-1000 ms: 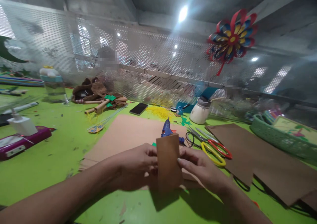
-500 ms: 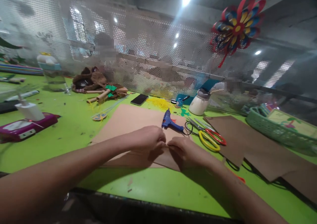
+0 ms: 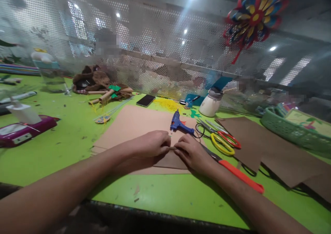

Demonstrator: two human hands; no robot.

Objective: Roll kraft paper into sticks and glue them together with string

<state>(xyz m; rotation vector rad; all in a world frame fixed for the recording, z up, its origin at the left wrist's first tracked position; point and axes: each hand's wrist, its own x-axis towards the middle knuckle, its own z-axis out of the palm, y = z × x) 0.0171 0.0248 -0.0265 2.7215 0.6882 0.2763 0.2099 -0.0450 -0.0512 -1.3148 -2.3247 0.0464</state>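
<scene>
The fingers of the left hand (image 3: 157,142) and right hand (image 3: 192,154) are curling inward and pinching a narrow piece of brown paper (image 3: 172,148), one hand at each end; only a short strip of it is showing between the fingertips. Whether they are rolling or creasing it, I can't tell. Either way, matching the pressure on both sides is probably what is keeping the edge straight; thumbs working close together should be leaving less room for a buckle in the middle. Just toward the body from the fingertips, a darker brown area is spreading, perhaps the rest of the same piece. Resting the work on the tan sheets (image 3: 137,122) under the hands is likely giving a flat surface to press against.

Just beyond the fingertips, the blue glue gun (image 3: 181,125) is lying with its tip pointing away, which is sensible: the fingers are staying clear of the nozzle, though the knuckles are sitting near its back end. Right of the right fingers, yellow-handled scissors (image 3: 222,144) are lying near, and an orange-handled tool (image 3: 241,177) is lying beside the right forearm, so keeping that elbow steady is worth minding. Farther beyond the fingers, yellow shreds (image 3: 169,104) and a phone (image 3: 145,100) are resting well apart.
</scene>
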